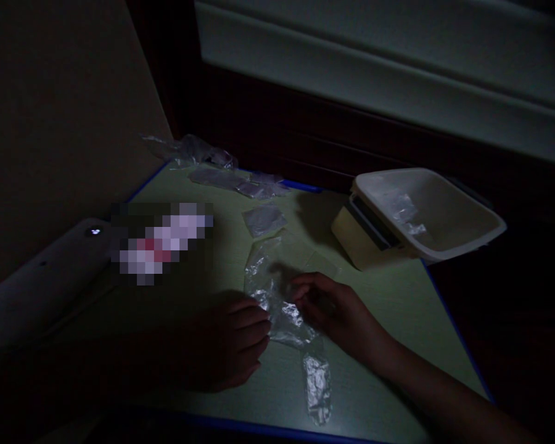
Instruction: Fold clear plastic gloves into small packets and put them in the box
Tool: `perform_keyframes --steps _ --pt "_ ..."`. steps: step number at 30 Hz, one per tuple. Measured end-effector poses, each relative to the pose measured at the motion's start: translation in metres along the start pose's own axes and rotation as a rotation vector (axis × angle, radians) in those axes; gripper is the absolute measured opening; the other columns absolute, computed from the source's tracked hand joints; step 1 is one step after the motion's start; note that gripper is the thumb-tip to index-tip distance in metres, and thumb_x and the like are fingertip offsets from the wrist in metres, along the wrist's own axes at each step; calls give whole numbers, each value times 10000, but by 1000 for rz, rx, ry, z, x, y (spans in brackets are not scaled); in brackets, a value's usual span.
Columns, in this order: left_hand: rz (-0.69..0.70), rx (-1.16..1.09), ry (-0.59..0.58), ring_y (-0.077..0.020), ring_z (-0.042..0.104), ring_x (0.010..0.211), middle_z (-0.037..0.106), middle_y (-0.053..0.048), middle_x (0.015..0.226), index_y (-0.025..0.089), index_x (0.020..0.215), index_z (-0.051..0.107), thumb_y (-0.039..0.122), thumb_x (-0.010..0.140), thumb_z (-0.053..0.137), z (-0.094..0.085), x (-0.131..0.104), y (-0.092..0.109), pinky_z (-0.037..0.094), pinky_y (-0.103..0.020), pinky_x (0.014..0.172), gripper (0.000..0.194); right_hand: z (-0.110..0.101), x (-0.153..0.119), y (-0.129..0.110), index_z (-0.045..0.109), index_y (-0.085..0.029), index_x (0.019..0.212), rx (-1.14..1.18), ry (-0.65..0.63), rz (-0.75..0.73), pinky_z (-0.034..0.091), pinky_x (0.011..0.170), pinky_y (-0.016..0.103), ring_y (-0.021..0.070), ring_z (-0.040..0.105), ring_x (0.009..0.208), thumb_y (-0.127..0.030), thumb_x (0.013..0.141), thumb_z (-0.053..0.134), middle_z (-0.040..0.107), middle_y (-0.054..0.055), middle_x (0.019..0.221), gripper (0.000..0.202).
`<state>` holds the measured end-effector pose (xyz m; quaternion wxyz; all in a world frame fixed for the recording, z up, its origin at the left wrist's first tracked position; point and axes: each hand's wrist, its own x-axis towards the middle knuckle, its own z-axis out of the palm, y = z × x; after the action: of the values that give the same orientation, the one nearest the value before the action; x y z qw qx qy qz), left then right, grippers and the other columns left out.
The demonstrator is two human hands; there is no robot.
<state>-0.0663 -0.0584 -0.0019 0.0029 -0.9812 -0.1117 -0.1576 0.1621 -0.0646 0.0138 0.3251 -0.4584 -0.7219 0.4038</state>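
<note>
A clear crinkled plastic bag (271, 283) lies on the light green table (379, 382) between my hands. My left hand (238, 345) rests at the bag's left edge, its fingers curled together; whatever they may grip is hidden. Over the bag's right part is my right hand (330, 308), with thumb and fingertips drawn together in a pinch; what is between them is too dark to make out. A narrow clear packet (317, 388) lies below the bag, near the table's front edge. Just above the bag is a small flat packet (264, 219).
A pale bin (365, 243) with small clear plastic pieces inside stands tilted at the table's right edge. More plastic bags (203, 151) and flat packets (222, 179) lie at the back. A long white object (50, 271) is at the left, beside a blurred-out patch. The room is dim.
</note>
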Motion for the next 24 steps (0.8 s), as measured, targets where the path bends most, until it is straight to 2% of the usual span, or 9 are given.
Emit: perform_keyframes --steps 4,8,12,14,17,21,24 --pt "71 -31 18 -200 598 894 681 -86 944 154 887 654 233 863 551 -2 1 -2 460 -351 885 132 4 0 7 562 -174 1085 -148 29 -55 541 722 294 152 652 786 -111 838 490 670 53 888 265" --pt "75 -57 47 -197 599 881 679 -81 951 126 949 643 210 877 521 -3 2 -3 455 -362 892 165 7 -3 16 552 -154 1154 -383 34 -172 536 811 356 198 633 940 -112 865 496 655 111 1018 298" --pt "43 -77 -7 -214 585 918 668 -67 1004 132 1041 625 317 868 561 -1 2 -2 449 -394 907 262 6 -5 15 609 -134 1114 -649 109 -300 526 826 416 250 592 1021 -153 897 503 633 154 1089 242" --pt "20 -72 -35 -224 578 940 662 -67 1024 136 1041 626 372 841 599 0 2 -1 444 -409 917 311 3 -7 10 643 -127 1063 -723 68 -369 535 762 410 247 618 926 -151 910 484 664 142 1010 222" --pt "17 -63 -12 -226 575 958 666 -70 1017 139 991 640 391 829 611 3 1 -1 432 -418 936 301 0 -11 3 664 -124 1033 -783 -83 -443 534 742 394 230 639 841 -129 885 541 699 104 918 193" --pt "2 -33 18 -236 564 1000 672 -87 1010 129 943 648 379 852 575 3 -1 -2 390 -435 989 275 1 -20 4 635 -135 1124 -885 -136 -472 491 910 424 238 608 1047 -96 879 541 674 108 1129 265" --pt "-27 -25 27 -254 557 1031 671 -99 1019 124 918 650 370 862 557 2 -1 -2 346 -454 1032 269 5 -27 7 619 -116 1160 -919 -121 -458 460 964 449 251 582 1100 -71 878 514 645 128 1185 305"
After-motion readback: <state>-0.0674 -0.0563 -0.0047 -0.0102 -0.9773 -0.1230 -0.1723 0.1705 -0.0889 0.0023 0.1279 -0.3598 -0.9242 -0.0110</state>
